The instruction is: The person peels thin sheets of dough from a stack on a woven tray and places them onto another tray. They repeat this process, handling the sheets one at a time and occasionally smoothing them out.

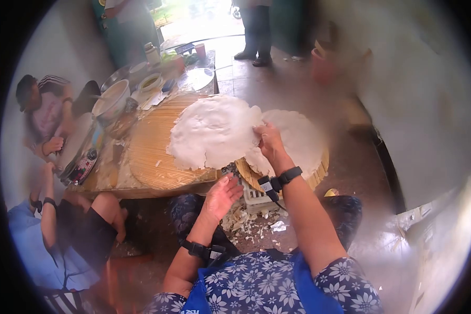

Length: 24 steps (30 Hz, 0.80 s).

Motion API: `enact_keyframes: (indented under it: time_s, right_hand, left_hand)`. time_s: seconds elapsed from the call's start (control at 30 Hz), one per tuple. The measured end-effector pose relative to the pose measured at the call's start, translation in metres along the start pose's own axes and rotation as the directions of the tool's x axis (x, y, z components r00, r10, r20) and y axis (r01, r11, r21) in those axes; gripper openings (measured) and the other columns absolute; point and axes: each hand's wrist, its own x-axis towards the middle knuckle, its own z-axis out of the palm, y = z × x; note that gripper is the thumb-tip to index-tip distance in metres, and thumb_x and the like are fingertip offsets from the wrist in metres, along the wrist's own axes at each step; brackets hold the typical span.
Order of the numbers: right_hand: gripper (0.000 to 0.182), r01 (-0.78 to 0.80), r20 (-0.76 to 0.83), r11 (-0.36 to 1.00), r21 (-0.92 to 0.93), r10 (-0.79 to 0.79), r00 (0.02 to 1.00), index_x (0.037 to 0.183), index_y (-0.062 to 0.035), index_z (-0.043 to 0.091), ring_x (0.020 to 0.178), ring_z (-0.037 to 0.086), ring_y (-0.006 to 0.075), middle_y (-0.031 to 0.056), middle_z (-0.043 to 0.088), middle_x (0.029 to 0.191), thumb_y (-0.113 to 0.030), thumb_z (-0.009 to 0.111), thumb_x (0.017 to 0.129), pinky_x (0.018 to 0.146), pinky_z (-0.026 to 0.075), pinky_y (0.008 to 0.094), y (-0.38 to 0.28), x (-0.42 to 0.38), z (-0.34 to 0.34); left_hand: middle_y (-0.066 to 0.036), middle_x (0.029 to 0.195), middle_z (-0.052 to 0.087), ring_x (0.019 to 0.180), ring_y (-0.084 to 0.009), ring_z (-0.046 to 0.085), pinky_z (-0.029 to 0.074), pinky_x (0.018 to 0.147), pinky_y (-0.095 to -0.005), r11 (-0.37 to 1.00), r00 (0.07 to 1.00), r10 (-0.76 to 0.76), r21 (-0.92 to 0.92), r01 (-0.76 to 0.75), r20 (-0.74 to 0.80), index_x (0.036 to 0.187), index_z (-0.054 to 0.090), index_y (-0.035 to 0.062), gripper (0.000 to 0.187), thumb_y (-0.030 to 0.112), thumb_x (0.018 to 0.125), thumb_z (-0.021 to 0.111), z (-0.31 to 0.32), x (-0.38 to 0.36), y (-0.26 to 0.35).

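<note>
A large, thin white dough sheet [212, 128] with ragged edges lies over a round ribbed straw mat [146, 152]. My right hand [270, 140] pinches its right edge. Behind that hand, a second white sheet [298, 138] covers another round straw mat [323, 166], set lower and to the right. My left hand [224, 196] is open just below the near edge of the first sheet, palm up, with nothing in it. Both my wrists wear black bands with small devices.
A low table [193, 184] bears the mat, a large white bowl [111, 99], smaller bowls and a bottle [152, 54]. Two people sit at the left; others stand at the back. Below is a white plastic crate [256, 196] with scraps around it. A red bucket [323, 65] stands back right.
</note>
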Motion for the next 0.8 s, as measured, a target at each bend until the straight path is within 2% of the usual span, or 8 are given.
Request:
enact_keyframes:
  time_s: [0.13,0.2,0.23,0.33,0.37,0.47,0.6,0.8]
  right_hand:
    - [0.051,0.126,0.023,0.991,0.041,-0.127,0.992,0.128,0.0008,0.041,0.08,0.062,0.018,0.0107,0.061,0.097,0.006,0.055,0.078,0.07,0.054,0.0301,-0.058,-0.007,-0.05]
    - [0.046,0.129,-0.029,0.992,-0.007,-0.129,0.991,0.124,0.0014,0.044,0.086,0.062,0.0205,0.0128,0.061,0.101,0.007,0.054,0.079,0.077,0.054,0.0327,-0.089,-0.02,-0.081]
    - [0.045,0.151,-0.06,0.988,-0.017,-0.151,0.987,0.123,0.0017,0.045,0.087,0.062,0.0214,0.0135,0.061,0.102,0.007,0.054,0.079,0.079,0.054,0.0335,-0.098,-0.023,-0.101]
    - [0.042,0.186,-0.132,0.983,-0.002,-0.185,0.974,0.121,0.0025,0.047,0.091,0.062,0.0239,0.0155,0.06,0.105,0.007,0.053,0.08,0.082,0.053,0.0357,-0.11,-0.03,-0.164]
    - [0.041,0.181,-0.145,0.983,0.037,-0.174,0.974,0.121,0.0027,0.047,0.092,0.062,0.0247,0.016,0.06,0.106,0.008,0.052,0.08,0.083,0.053,0.0364,-0.106,-0.025,-0.19]
    - [0.04,0.167,-0.194,0.984,0.056,-0.153,0.969,0.12,0.003,0.048,0.092,0.062,0.0258,0.0159,0.06,0.107,0.008,0.051,0.081,0.085,0.052,0.0374,-0.086,-0.018,-0.244]
    - [0.035,0.11,-0.287,0.994,-0.008,-0.108,0.952,0.115,0.0026,0.05,0.091,0.062,0.0253,0.0143,0.061,0.104,0.008,0.052,0.081,0.084,0.052,0.0366,-0.058,-0.015,-0.28]
    - [0.032,0.055,-0.359,0.992,-0.111,-0.092,0.929,0.112,0.0012,0.052,0.087,0.062,0.0226,0.0112,0.062,0.099,0.006,0.056,0.08,0.078,0.053,0.0329,-0.031,-0.011,-0.287]
  left_hand:
    - [-0.009,0.105,0.061,0.105,-0.0298,0.056,0.043,0.095,-0.0447,0.992,0.992,0.047,-0.122,-0.033,0.115,0.109,0.055,0.0086,0.036,0.03,0.082,0.067,0.022,0.026,-0.019]
    - [-0.009,0.105,0.061,0.107,-0.0301,0.055,0.043,0.095,-0.0446,0.979,0.978,0.059,-0.205,-0.018,0.198,0.106,0.056,0.0102,0.036,0.031,0.08,0.069,0.021,0.052,-0.036]
    - [-0.009,0.103,0.061,0.105,-0.0289,0.055,0.044,0.094,-0.0447,0.973,0.987,0.041,-0.231,-0.004,0.154,0.101,0.057,0.0116,0.033,0.03,0.078,0.072,0.033,0.056,-0.041]
    - [-0.009,0.103,0.061,0.099,-0.027,0.057,0.046,0.091,-0.0442,0.968,0.997,0.049,-0.25,-0.033,0.057,0.099,0.057,0.0117,0.03,0.028,0.077,0.072,0.034,0.084,-0.064]
    - [-0.007,0.099,0.061,0.09,-0.0251,0.058,0.048,0.086,-0.0435,0.968,1.0,-0.003,-0.25,0.006,0.011,0.096,0.057,0.0122,0.025,0.023,0.079,0.07,0.033,0.096,-0.07]
    - [-0.007,0.096,0.059,0.085,-0.0247,0.058,0.049,0.081,-0.0439,0.993,0.994,-0.043,-0.112,0.031,-0.104,0.098,0.054,0.0122,0.022,0.018,0.081,0.066,0.026,0.121,-0.092]
    - [-0.007,0.093,0.059,0.076,-0.0245,0.059,0.052,0.073,-0.0406,0.997,0.968,-0.073,-0.021,0.07,-0.241,0.098,0.054,0.0104,0.021,0.014,0.081,0.064,0.013,0.143,-0.109]
    - [-0.008,0.093,0.058,0.077,-0.0247,0.061,0.054,0.066,-0.0379,0.993,0.913,-0.067,0.058,0.099,-0.402,0.101,0.053,0.009,0.022,0.015,0.082,0.062,0.0,0.156,-0.114]
